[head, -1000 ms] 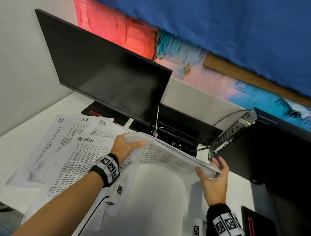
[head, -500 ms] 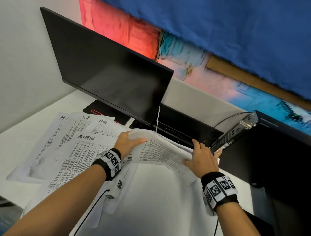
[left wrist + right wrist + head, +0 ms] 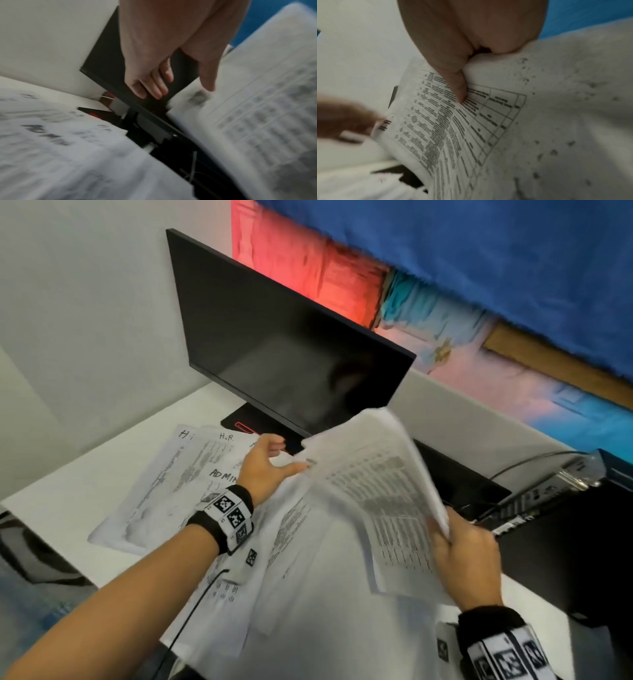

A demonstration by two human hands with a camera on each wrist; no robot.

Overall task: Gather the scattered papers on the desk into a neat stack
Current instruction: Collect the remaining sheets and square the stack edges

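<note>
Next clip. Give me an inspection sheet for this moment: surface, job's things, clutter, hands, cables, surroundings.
Surface: white desk, largely covered by sheets.
Job's things: lifted bundle of papers, raised and tilted; loose sheets marked H.R and ADMIN fanned out flat on the desk, not yet stacked.
Clutter: dark monitor on its black stand; small black computer box at the right.
Hands: right hand grips the bundle's near edge, thumb on the printed face; left hand has relaxed fingers, thumb touching the bundle's far corner.
Cables: black cable arcing to the box; thin white wire under the monitor.
Surroundings: white wall, blue cloth over a colourful painting.
</note>
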